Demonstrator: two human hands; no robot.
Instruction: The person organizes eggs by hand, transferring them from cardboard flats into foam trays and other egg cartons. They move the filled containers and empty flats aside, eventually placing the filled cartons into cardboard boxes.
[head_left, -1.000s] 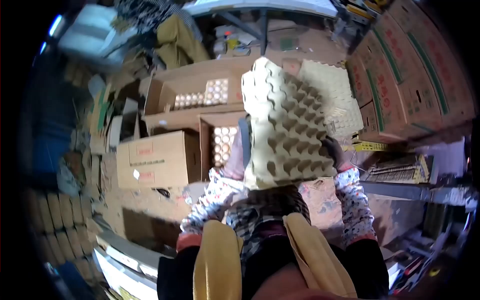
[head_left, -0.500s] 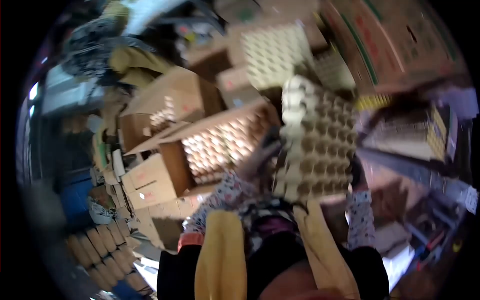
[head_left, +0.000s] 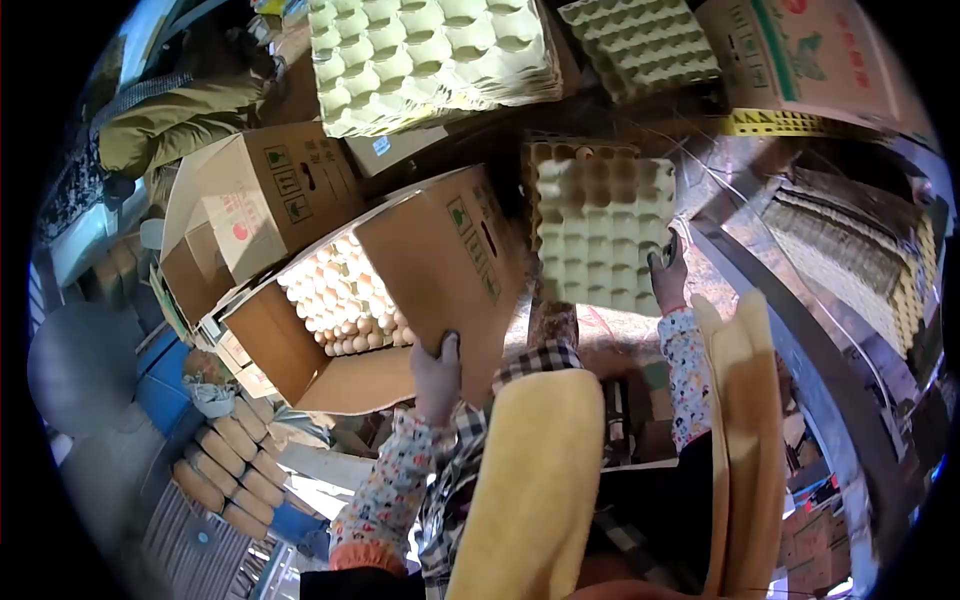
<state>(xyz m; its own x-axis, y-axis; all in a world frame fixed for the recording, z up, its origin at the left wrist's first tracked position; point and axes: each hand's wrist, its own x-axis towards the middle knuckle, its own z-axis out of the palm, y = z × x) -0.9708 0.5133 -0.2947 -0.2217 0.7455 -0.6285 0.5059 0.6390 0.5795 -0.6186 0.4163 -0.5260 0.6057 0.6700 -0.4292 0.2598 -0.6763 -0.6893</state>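
Note:
My left hand [head_left: 437,380], in a grey glove, is closed over the near edge of an upright flap on an open cardboard box [head_left: 345,385]. Inside that box, rows of brown eggs [head_left: 345,295] sit in bright light. My right hand [head_left: 668,277], also gloved, grips the right edge of a pale cardboard egg tray [head_left: 605,235], thumb on top and the other fingers mostly hidden. The tray's cups look unfilled. Under its far end, a darker egg tray [head_left: 540,160] partly shows.
A tall stack of egg trays [head_left: 430,60] stands beyond the box, with another tray stack [head_left: 645,45] at its right. A second open carton [head_left: 250,190] is at left. To the right run a metal rail [head_left: 770,290] and more stacked trays [head_left: 850,240]. A blurred person's head [head_left: 80,365] is at left.
My left hand has left the egg tray's side and moved down-left to the box flap. The tray has gone from tilted upright to lying flatter, my right hand still at its edge.

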